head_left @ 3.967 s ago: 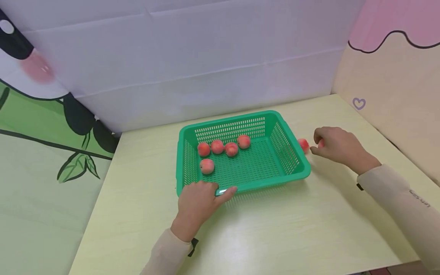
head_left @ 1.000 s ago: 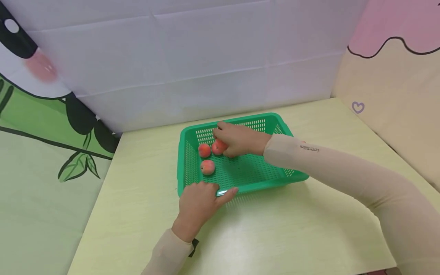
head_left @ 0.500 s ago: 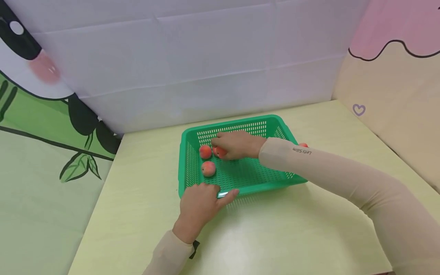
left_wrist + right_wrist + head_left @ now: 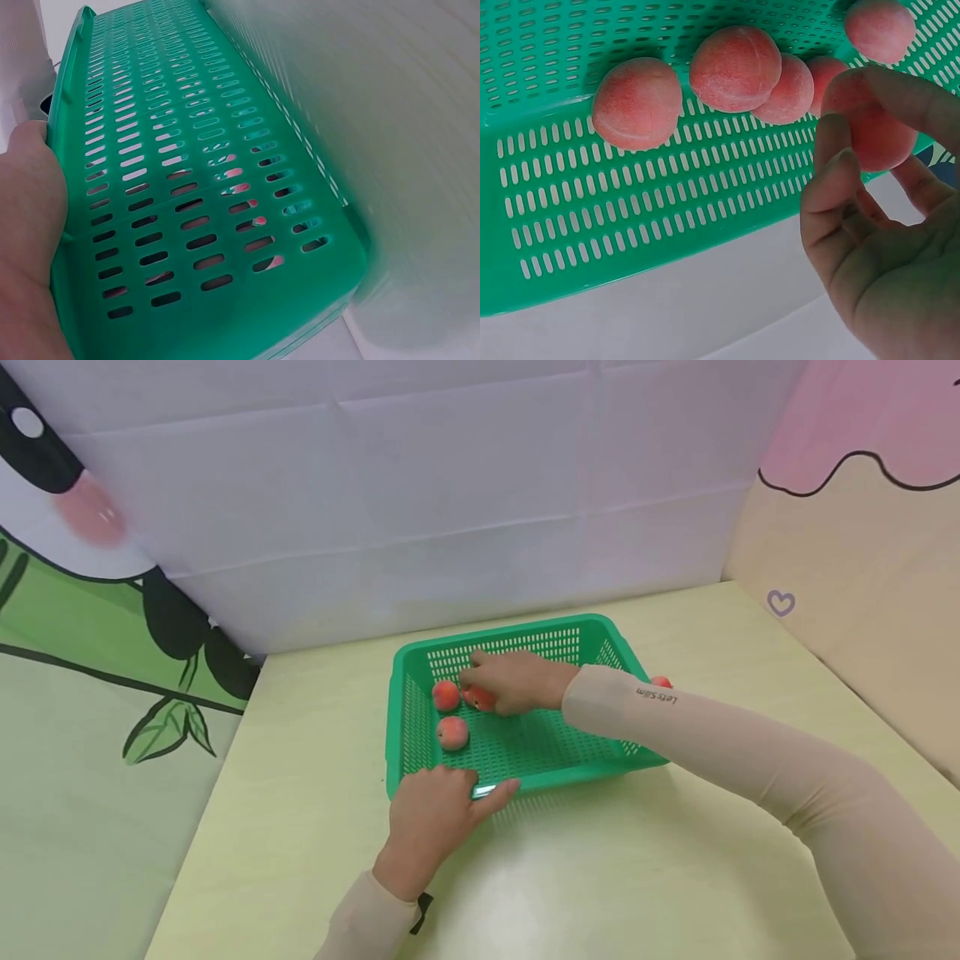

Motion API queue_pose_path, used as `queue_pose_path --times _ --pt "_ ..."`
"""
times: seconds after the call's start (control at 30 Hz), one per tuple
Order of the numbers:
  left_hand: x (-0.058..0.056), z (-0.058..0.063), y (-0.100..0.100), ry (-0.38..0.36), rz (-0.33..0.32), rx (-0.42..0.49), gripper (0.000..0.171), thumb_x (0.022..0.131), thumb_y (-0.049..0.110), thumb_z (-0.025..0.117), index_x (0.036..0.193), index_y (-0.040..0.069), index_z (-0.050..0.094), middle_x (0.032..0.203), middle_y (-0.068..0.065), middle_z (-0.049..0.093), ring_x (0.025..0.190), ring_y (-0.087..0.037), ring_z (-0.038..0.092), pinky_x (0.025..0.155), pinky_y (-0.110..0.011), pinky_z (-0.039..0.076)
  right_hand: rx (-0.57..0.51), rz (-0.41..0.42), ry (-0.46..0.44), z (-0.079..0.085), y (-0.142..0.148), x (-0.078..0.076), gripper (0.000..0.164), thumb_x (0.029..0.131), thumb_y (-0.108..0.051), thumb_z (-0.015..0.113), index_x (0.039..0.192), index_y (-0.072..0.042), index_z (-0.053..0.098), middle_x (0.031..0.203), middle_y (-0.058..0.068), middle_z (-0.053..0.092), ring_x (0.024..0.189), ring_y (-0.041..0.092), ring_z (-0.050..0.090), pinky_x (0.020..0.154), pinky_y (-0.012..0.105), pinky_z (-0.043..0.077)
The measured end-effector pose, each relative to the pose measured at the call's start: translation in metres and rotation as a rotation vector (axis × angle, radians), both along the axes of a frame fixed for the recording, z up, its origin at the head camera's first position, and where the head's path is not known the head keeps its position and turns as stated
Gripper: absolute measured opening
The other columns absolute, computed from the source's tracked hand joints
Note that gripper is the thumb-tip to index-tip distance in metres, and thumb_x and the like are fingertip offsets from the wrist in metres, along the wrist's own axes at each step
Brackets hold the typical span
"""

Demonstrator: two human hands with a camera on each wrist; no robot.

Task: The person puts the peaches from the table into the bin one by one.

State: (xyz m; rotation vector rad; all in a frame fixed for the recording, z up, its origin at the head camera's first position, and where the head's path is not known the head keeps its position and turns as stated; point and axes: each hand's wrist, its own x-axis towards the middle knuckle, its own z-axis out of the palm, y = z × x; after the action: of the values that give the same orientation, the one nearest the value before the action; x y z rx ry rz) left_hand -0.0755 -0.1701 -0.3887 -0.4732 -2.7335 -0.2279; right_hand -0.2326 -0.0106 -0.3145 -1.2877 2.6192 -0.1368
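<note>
In the head view, my left hand [image 4: 431, 814] grips the near rim of a green plastic basket [image 4: 577, 774], thumb lying along it. The left wrist view shows the basket's slotted side wall [image 4: 172, 150] beside that hand. My right hand [image 4: 517, 682] reaches into the basket near its back wall. In the right wrist view its thumb and fingers hold a peach [image 4: 877, 139] among several other peaches [image 4: 637, 103]. Left of the right hand are two peaches, one farther back [image 4: 446, 695] and one nearer [image 4: 452, 733]. My right hand hides others in the head view.
Another peach [image 4: 661, 682] lies outside the basket, by its right end, partly covered by the right sleeve [image 4: 697, 718]. A pale yellow table [image 4: 315, 735] carries the basket. White cloth [image 4: 465, 485] stands behind it, with printed cloth panels on both sides.
Four seconds ago my right hand was at a peach right of the basket; it has since moved left into the basket. Over the last second it shifted slightly lower. My left hand stays on the rim.
</note>
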Motion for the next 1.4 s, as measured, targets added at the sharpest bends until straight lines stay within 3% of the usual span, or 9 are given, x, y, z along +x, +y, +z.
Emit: queue_pose_path --times 0.13,0.27,0.53,0.87,1.2,1.4 --pt "0.000 0.001 -0.002 -0.010 0.005 0.012 0.072 0.095 0.068 0.066 0.053 0.021 0.032 0.050 0.011 0.014 0.040 -0.010 0.020 0.040 -0.024 0.015 -0.009 -0.001 -0.011 0.003 -0.002 0.001 0.039 0.097 0.006 0.066 0.131 -0.014 0.066 0.122 0.008 0.053 0.084 0.025 0.062 0.075 0.035 0.053" --pt "0.000 0.001 -0.003 -0.003 0.005 0.011 0.072 0.095 0.067 0.067 0.053 0.021 0.031 0.050 0.010 0.014 0.041 -0.009 0.018 0.041 -0.024 0.014 -0.012 -0.010 -0.024 0.004 -0.003 -0.001 0.039 0.097 0.002 0.068 0.133 -0.013 0.066 0.123 0.008 0.055 0.092 0.024 0.062 0.078 0.036 0.054" --pt "-0.004 0.001 -0.003 0.035 -0.019 0.003 0.073 0.094 0.066 0.068 0.054 0.020 0.027 0.053 0.010 0.011 0.048 -0.008 0.011 0.044 -0.023 0.010 0.014 -0.010 -0.010 0.001 -0.004 -0.008 0.028 0.101 -0.026 0.074 0.121 -0.014 0.058 0.103 -0.001 0.063 0.095 0.019 0.060 0.082 0.038 0.053" --pt "-0.004 0.000 -0.002 0.017 -0.013 0.002 0.073 0.095 0.067 0.067 0.054 0.021 0.028 0.052 0.010 0.012 0.044 -0.008 0.014 0.042 -0.023 0.011 0.049 0.001 -0.044 -0.002 -0.009 -0.009 0.014 0.100 -0.020 0.074 0.108 -0.019 0.063 0.098 -0.003 0.063 0.093 0.017 0.057 0.081 0.036 0.050" --pt "-0.005 0.000 -0.001 -0.017 -0.009 0.005 0.072 0.096 0.067 0.066 0.053 0.020 0.032 0.051 0.010 0.014 0.041 -0.009 0.019 0.041 -0.024 0.014 0.150 -0.029 -0.115 -0.007 -0.012 -0.007 0.017 0.098 -0.015 0.075 0.112 -0.019 0.065 0.097 -0.008 0.067 0.090 0.014 0.059 0.083 0.033 0.049" --pt "-0.004 -0.002 -0.001 0.003 -0.008 0.005 0.072 0.095 0.067 0.067 0.053 0.020 0.032 0.050 0.010 0.015 0.039 -0.010 0.021 0.040 -0.025 0.014 0.184 -0.023 -0.129 -0.009 -0.015 -0.009 0.015 0.096 -0.016 0.078 0.104 -0.019 0.066 0.096 -0.007 0.066 0.087 0.015 0.056 0.079 0.032 0.048"
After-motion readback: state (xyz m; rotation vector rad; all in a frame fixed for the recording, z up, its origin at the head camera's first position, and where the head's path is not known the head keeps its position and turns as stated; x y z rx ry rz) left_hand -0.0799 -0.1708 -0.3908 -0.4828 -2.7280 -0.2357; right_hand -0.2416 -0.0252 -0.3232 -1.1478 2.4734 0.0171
